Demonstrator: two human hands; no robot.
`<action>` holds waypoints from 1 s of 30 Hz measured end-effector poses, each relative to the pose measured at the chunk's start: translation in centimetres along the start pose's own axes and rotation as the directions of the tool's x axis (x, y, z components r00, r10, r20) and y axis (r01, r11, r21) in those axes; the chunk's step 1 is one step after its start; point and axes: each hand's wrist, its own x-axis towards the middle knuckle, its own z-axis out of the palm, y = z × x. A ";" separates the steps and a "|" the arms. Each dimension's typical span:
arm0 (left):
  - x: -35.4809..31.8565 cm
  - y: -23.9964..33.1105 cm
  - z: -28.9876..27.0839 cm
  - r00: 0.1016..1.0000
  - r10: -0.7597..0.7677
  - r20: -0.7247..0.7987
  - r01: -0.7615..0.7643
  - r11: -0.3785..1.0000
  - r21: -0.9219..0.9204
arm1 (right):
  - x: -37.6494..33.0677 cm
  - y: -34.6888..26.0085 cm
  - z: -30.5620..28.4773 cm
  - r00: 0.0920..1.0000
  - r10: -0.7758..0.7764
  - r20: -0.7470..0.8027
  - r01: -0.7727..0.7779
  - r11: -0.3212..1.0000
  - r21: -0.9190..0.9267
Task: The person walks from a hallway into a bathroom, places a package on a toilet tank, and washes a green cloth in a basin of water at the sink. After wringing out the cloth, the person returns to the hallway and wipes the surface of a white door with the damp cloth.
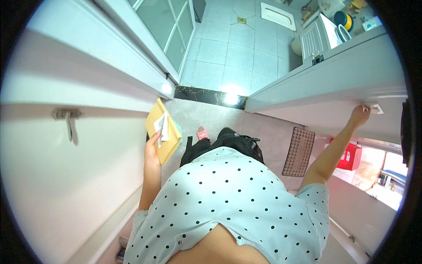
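Note:
My left hand (151,147) is closed round a flat yellow folded bundle (169,150) that looks like cloth, with a white printed label (161,127) across it. A bit of pale green shows behind its right edge. Stretched far out to the right, my right hand (361,115) touches a white switch plate (376,108) on the wall. Its fingers are bent together at the plate, and their tips are too small to make out clearly.
Ahead, past a dark threshold (211,96), lies a tiled floor (237,46) with a drain and a squat toilet (278,16). A frosted glass door (165,26) stands left of it. A brown mat (299,152) and red stool (350,156) are at right; a door handle (68,123) is at left.

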 end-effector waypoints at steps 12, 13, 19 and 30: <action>20.4 6.3 27.5 0.928 0.055 0.367 -0.182 0.929 0.321 | -13.5 -31.8 6.6 0.319 -0.471 0.823 -0.566 0.602 0.563; 21.8 6.4 29.7 0.913 0.035 0.408 -0.169 0.939 0.298 | -13.7 -32.9 9.9 0.251 -0.471 0.846 -0.564 0.639 0.523; 29.7 7.3 38.9 0.881 0.016 0.473 -0.239 0.878 0.415 | -12.0 -38.2 23.5 -0.071 -0.433 0.899 -0.796 0.568 0.210; 52.8 11.0 51.2 0.690 -0.415 0.593 0.415 0.898 0.146 | -2.1 -39.8 44.5 -0.087 -0.278 0.957 -0.991 -0.078 -0.113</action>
